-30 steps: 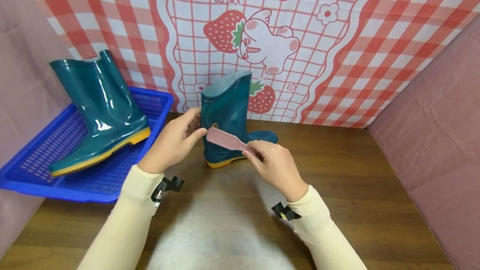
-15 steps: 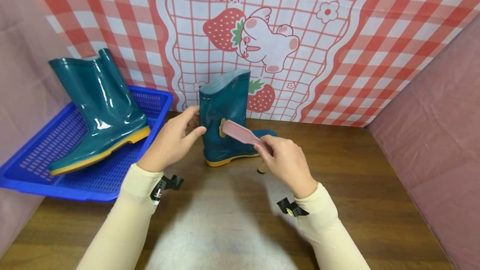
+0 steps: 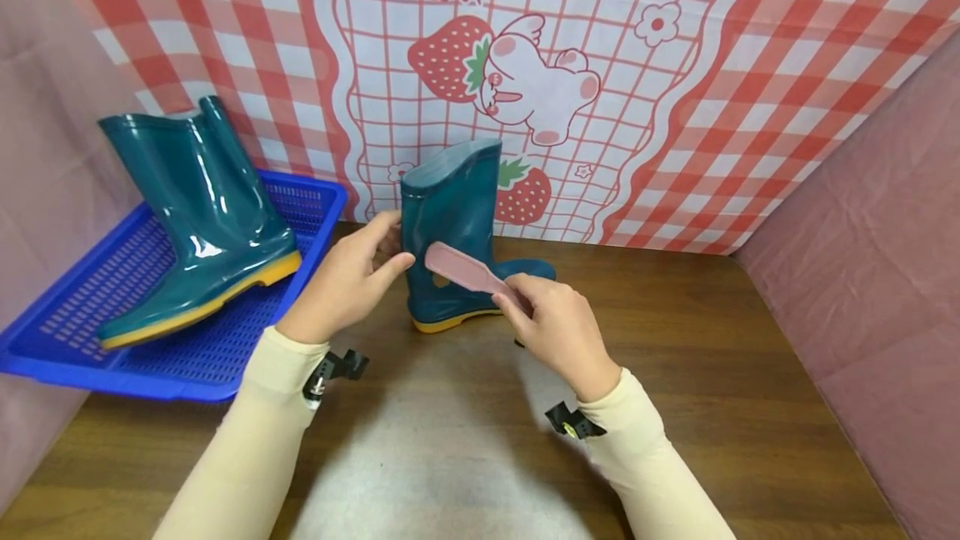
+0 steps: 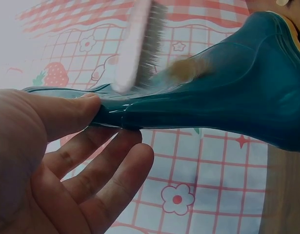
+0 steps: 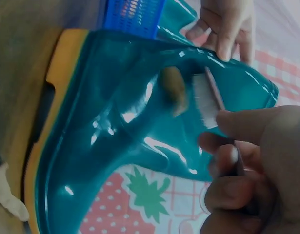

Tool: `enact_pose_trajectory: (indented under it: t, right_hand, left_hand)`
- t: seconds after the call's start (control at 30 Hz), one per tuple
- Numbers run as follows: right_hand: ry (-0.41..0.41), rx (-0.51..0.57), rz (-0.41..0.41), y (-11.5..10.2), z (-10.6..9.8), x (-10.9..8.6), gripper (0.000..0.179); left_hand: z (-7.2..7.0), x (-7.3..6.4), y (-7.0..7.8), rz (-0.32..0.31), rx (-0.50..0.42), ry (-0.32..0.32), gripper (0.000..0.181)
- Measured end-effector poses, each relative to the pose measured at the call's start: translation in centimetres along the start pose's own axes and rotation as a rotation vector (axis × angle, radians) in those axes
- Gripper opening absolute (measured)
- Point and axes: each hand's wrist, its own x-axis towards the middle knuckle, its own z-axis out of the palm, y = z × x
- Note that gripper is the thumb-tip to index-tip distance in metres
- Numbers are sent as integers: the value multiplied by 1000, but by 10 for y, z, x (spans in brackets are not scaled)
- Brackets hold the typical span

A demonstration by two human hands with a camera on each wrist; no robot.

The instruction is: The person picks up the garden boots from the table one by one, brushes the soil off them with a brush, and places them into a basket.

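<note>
A green rubber boot (image 3: 457, 211) with a yellow sole stands upright on the table. My left hand (image 3: 341, 286) pinches the back of its shaft between thumb and fingers. In my right hand (image 3: 558, 327) is a pink-backed brush (image 3: 465, 267), gripped by its handle, with its head over the side of the shaft. Pale bristles (image 5: 204, 100) face the boot in the right wrist view; whether they touch it I cannot tell. Beside them a brown smear (image 5: 174, 90) marks the boot's surface. The left wrist view shows the brush (image 4: 132, 48) blurred near my left thumb.
A second green boot (image 3: 198, 207) leans in a blue plastic basket (image 3: 127, 384) at the left. A strawberry-print cloth (image 3: 660, 107) hangs behind the wooden table (image 3: 712, 373). A small whitish object (image 5: 10, 197) lies near the sole, its kind unclear.
The brush and my right hand moved right and then back left along the shaft, leaving the brown smear uncovered midway. My left hand keeps its grip, with the boot shifting only slightly.
</note>
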Motion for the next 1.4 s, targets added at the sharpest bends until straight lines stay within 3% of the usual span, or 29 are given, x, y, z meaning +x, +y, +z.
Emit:
enact_pose_trajectory:
  t: [0.17, 0.37, 0.53, 0.67, 0.8, 0.93, 1.23, 1.4]
  right_hand:
    - [-85, -4, 51, 2, 0, 0, 14]
    - [-123, -59, 109, 5, -8, 0, 15]
    - [-51, -56, 76, 6, -10, 1, 17]
    - [39, -20, -2, 4, -9, 1, 19]
    - [70, -17, -64, 3, -6, 1, 17]
    - [41, -31, -35, 2, -4, 0, 16]
    - [-27, -32, 135, 9, -4, -2, 19]
    - [48, 22, 28, 6, -5, -1, 21]
  left_hand:
    - [0, 1, 0, -10, 0, 2, 48]
    - [1, 1, 0, -8, -12, 3, 47]
    - [0, 1, 0, -5, -12, 11, 47]
    - [0, 2, 1, 8, -13, 15, 47]
    - [2, 2, 0, 15, -12, 27, 47]
    - [3, 1, 0, 4, -9, 46, 49]
    - [6, 1, 1, 2, -37, 49, 48]
    - [5, 1, 0, 26, -24, 55, 42]
